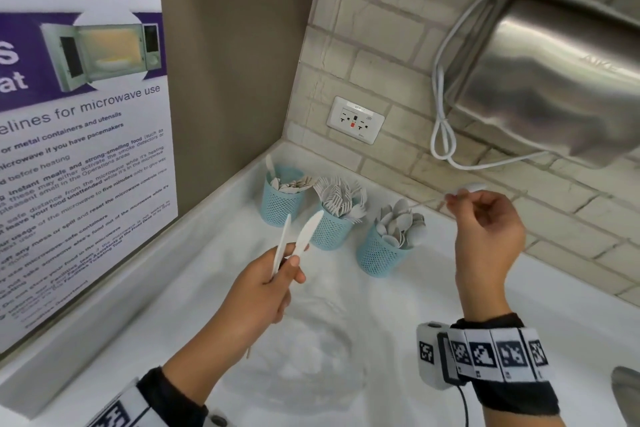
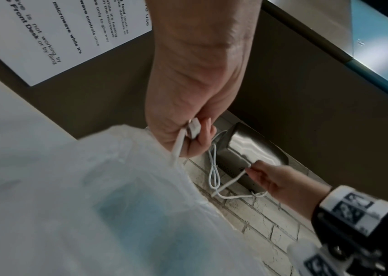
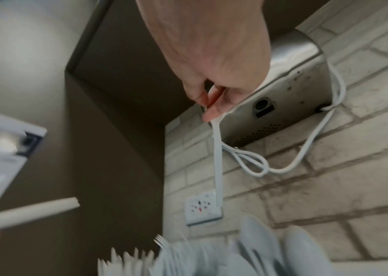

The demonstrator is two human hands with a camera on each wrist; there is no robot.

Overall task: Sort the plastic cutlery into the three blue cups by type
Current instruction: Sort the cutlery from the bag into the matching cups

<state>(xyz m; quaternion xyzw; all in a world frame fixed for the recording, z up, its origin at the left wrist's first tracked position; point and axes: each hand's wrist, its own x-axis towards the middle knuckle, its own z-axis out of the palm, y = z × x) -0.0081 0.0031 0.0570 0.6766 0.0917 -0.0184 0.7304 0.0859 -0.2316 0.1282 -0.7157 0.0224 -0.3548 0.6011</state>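
Note:
Three blue mesh cups stand in a row on the white counter (image 1: 433,288): the left cup (image 1: 281,204) holds knives, the middle cup (image 1: 330,232) forks, the right cup (image 1: 379,256) spoons. My left hand (image 1: 284,269) hovers in front of the left and middle cups and grips two white plastic knives (image 1: 307,231) by their handles, blades up; the handle ends (image 2: 194,128) show in the left wrist view. My right hand (image 1: 452,201) is raised to the right of the spoon cup and pinches a white spoon (image 1: 472,187) near its bowl, whose handle (image 3: 219,168) hangs above the spoons (image 3: 271,250).
A clear plastic bag (image 1: 311,340) lies crumpled on the counter below my hands. A microwave poster (image 1: 79,149) covers the left wall. On the brick wall are a socket (image 1: 355,120) and a steel hand dryer (image 1: 554,80) with a looped white cable (image 1: 445,135).

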